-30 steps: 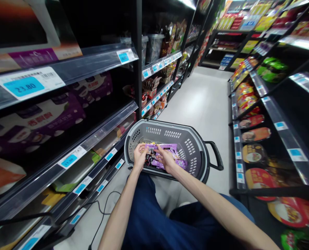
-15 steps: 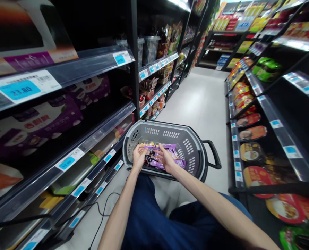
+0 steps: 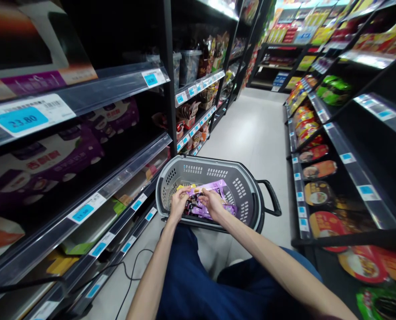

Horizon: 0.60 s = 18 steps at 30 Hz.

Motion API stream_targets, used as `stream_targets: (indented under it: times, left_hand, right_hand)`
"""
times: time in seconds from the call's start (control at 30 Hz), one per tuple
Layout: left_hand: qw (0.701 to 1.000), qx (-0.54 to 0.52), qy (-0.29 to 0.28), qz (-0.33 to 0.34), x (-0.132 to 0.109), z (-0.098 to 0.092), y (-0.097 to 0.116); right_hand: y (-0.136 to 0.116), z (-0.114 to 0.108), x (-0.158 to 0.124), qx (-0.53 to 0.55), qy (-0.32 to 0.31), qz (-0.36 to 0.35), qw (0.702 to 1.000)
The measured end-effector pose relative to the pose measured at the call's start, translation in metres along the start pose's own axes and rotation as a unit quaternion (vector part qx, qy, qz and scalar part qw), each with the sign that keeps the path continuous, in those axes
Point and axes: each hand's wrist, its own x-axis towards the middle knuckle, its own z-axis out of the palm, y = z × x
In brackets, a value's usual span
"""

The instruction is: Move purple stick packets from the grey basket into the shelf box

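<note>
Inside grey bskt (image 3: pixel 251 195): purple pkts (image 3: pixel 231 209) + yellow stuff (image 3: pixel 180 187), hands (image 3: pixel 178 202) at 1 pkt (image 3: pixel 214 184)

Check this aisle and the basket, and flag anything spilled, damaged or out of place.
One thing: a black cable lies in loose curves on the floor beside the left-hand shelf, odd where people walk and perhaps a trip hazard. The purple packets in the basket lie at mixed angles; no spill or damage shows.
</note>
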Motion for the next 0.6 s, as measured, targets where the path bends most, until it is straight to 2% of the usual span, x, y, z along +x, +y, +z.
stream_targets:
  times: [0.27, 0.4, 0.6]
  left_hand:
    - [1.0, 0.0, 0.002, -0.003, -0.0028, 0.0014, 0.0032]
    - [1.0, 0.013, 0.001, -0.004, -0.002, 0.0007, -0.0004]
    - [0.999, 0.038, 0.005, 0.002, 0.0015, -0.0009, -0.0065]
  right_hand:
    - [0.0017, 0.0021, -0.0038, -0.072, -0.023, 0.001, 0.997]
    - [0.0046, 0.002, -0.0052, -0.112, -0.047, 0.011, 0.993]
    - [0.0071, 0.0004, -0.0027, -0.136, -0.061, -0.011, 0.989]
